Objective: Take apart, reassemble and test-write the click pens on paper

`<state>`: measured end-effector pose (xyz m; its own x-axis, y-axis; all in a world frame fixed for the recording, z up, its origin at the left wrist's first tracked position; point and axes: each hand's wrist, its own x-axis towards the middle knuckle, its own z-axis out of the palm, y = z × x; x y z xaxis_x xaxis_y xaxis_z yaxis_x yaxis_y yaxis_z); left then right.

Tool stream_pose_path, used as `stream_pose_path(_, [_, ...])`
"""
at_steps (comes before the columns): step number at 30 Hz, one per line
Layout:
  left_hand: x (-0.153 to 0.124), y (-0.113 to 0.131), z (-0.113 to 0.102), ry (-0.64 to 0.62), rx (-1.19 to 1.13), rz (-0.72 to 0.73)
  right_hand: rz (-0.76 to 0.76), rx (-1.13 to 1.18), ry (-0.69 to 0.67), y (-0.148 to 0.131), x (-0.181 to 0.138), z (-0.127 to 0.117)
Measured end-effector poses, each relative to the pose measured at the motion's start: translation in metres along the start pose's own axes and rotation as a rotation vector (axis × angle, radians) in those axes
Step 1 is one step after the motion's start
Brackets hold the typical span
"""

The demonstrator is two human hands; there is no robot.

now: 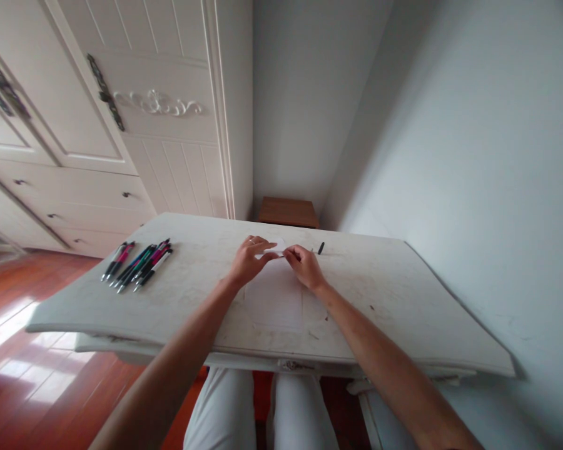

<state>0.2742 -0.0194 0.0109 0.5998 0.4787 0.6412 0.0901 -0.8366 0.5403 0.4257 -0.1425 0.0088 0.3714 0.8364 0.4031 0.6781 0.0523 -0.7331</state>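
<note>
Far on the table (380, 284), pinching paper (276, 245) in left hand (249, 257) and right hand (304, 264); likely light, easily creased, best held by edges.

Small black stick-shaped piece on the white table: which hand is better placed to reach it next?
Probably the right hand: the black piece lies close on its outer side; the left hand is farther.

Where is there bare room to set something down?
White table: mostly bare between right forearm and pale grey wall, and between left hand and black, pink and green pens. Crowded: by the pens; around the white paper, right hand and slim black object.
</note>
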Motion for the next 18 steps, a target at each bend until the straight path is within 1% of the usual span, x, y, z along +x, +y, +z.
stream_pose_path(3, [-0.001, 0.004, 0.004, -0.033, -0.097, 0.066, -0.025, 0.082, -0.005, -0.002, -0.001, 0.004])
stream_pose_path(5, [-0.001, 0.005, 0.006, -0.031, -0.145, 0.062, -0.047, 0.109, -0.017, -0.004, -0.002, 0.005])
stream_pose_path(7, [0.0, 0.006, 0.006, -0.034, -0.19, 0.025, -0.065, 0.127, -0.035, -0.005, -0.003, 0.005])
stream_pose_path(9, [0.002, 0.008, 0.005, -0.056, -0.238, -0.038, -0.076, 0.133, -0.054, -0.006, -0.003, 0.005])
stream_pose_path(12, [0.003, 0.011, 0.003, -0.053, -0.351, -0.192, -0.077, 0.1, -0.072, -0.005, -0.003, 0.004])
stream_pose_path(15, [0.005, 0.011, 0.001, 0.043, -0.535, -0.349, -0.114, -0.028, -0.057, -0.004, -0.002, -0.001])
stream_pose_path(18, [0.007, 0.005, -0.002, 0.135, -0.632, -0.442, -0.152, -0.26, -0.055, -0.002, 0.001, -0.006])
